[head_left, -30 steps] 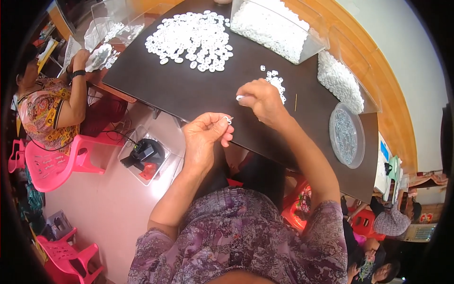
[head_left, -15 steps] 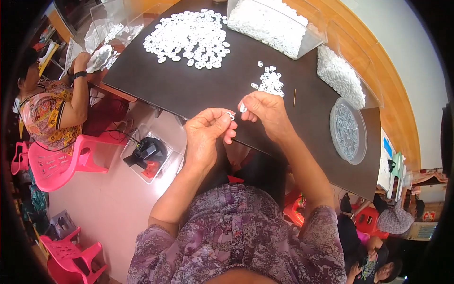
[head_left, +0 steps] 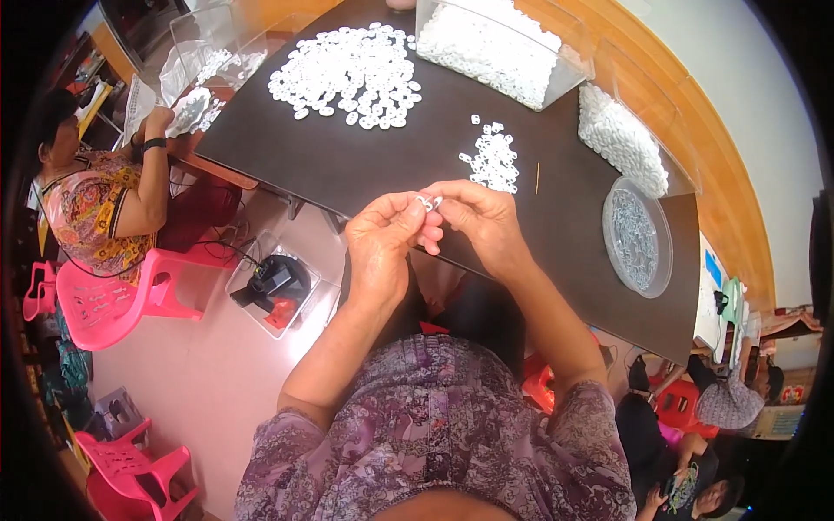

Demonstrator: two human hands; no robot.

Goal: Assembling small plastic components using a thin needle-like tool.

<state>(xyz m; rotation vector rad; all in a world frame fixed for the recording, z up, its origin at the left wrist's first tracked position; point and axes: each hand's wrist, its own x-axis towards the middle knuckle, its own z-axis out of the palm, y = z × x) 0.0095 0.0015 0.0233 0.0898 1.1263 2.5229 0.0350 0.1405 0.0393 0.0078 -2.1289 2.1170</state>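
Above the near edge of the dark table (head_left: pixel 391 165), my two hands meet. Between thumb and fingers my left hand (head_left: pixel 382 239) pinches a small white plastic piece (head_left: pixel 426 203), curved like a hook. My right hand (head_left: pixel 482 227) pinches another small white piece (head_left: pixel 437 201) against it; fingertips partly hide both. Just beyond my right hand lies a small pile of square white pieces (head_left: pixel 493 161). Farther left spreads a large pile of oval white pieces (head_left: pixel 347 74). A thin tan stick (head_left: pixel 537 178) rests right of the small pile.
Clear bins of white pieces (head_left: pixel 491 52) (head_left: pixel 621 143) line the far right edge. A round clear tray of small metal parts (head_left: pixel 634 239) sits at the right. A person (head_left: pixel 113 191) works at the left, near a pink chair (head_left: pixel 122 291). Others sit at lower right.
My right hand has moved left and slightly down, bringing its white piece up against the one in my left hand. The left hand has barely shifted.
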